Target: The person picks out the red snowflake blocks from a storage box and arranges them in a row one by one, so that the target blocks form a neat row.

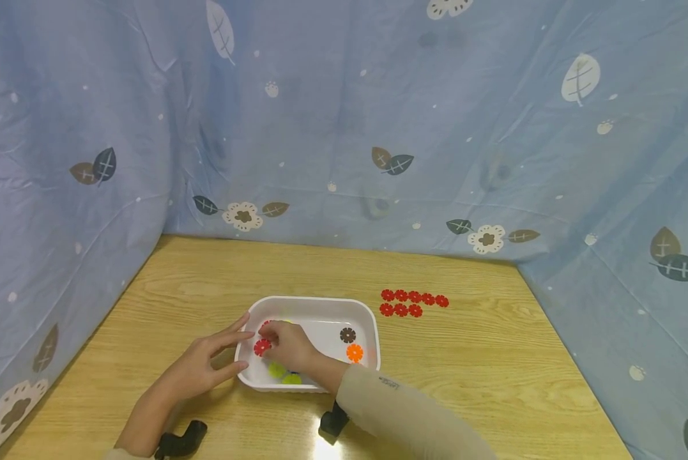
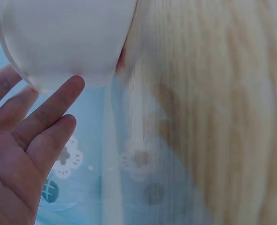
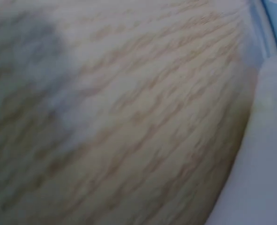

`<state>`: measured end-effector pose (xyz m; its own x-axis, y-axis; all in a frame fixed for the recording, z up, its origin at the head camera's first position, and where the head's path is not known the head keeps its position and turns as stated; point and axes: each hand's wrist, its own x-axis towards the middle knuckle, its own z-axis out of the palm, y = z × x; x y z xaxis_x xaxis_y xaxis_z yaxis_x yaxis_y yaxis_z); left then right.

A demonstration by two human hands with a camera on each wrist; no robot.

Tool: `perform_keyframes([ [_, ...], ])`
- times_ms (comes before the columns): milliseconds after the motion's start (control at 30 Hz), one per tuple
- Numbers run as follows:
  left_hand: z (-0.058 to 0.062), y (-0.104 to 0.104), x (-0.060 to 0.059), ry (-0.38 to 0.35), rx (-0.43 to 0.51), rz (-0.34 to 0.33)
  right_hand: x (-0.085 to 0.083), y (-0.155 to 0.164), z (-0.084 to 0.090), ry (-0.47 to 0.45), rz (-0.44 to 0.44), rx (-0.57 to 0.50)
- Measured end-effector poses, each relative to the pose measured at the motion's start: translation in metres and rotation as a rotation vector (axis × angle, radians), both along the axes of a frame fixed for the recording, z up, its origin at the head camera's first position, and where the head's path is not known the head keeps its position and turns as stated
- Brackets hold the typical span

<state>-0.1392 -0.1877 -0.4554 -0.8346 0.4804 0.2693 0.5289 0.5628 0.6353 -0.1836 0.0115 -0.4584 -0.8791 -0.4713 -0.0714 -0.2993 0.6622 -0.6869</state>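
A white tray point(image 1: 315, 300) sits on the wooden table point(image 1: 481, 364) and holds several flower-shaped discs. My right hand point(image 1: 267, 340) reaches into the tray's left end and pinches a red disc point(image 1: 260, 347); another red one peeks out just behind the fingers. My left hand point(image 1: 236, 346) lies open beside the tray's left wall, fingers straight and touching it. In the left wrist view those fingers point(image 2: 44, 117) meet the tray corner point(image 2: 63, 42). The right wrist view shows only table grain and the tray edge point(image 3: 265, 140).
Also in the tray are a brown disc point(image 1: 347, 335), an orange disc point(image 1: 354, 352) and yellow-green discs point(image 1: 276, 369). Two short rows of red discs point(image 1: 414, 303) lie on the table right of the tray. Blue leaf-print cloth point(image 1: 344, 128) walls in the back and sides.
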Motion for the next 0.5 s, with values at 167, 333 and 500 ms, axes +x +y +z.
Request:
perform_keyframes([
  [167,0.002,-0.0002,-0.0003,0.008,0.004,-0.016,-0.0003,-0.0036,0.0009,0.087,0.037,0.099],
  [333,0.001,0.0007,0.0008,-0.002,0.028,0.001,-0.0011,-0.0049,-0.0013,0.143,0.066,0.172],
  [500,-0.0004,0.0012,0.0007,0.002,0.021,0.01,-0.0006,-0.005,-0.0015,0.209,0.104,0.217],
])
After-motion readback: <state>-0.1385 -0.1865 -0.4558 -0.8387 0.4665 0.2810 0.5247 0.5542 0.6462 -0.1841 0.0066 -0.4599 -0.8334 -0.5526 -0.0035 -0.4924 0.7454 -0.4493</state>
